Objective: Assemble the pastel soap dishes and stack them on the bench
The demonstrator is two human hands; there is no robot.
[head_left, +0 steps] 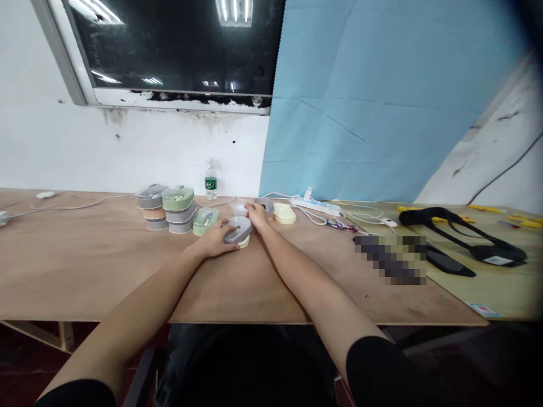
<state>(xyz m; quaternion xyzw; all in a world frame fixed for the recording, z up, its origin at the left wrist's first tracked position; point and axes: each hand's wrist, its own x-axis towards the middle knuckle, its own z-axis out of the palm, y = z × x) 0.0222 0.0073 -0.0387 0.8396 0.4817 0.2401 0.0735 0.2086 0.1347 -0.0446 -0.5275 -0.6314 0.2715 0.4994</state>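
My left hand [215,242] is closed around the near left side of a grey oval lidded box [240,227], its thumb along the front edge. Under that box shows part of a cream container [244,242]. My right hand [257,216] is just beyond the box, fingers bent together; what they hold, if anything, is too small to tell. Near its fingertips lies a clear plastic piece [238,206]. A grey container [266,204] stands behind the right hand, and cream oval trays [284,213] are stacked to its right. A green lidded box [205,221] stands left of the grey one.
Stacks of oval boxes in grey [181,216], green [178,198] and orange [153,213] stand at the left. A water bottle [210,180] is by the wall. A power strip [316,206] with cables lies behind on the right, and a black strap frame [475,237] lies far right.
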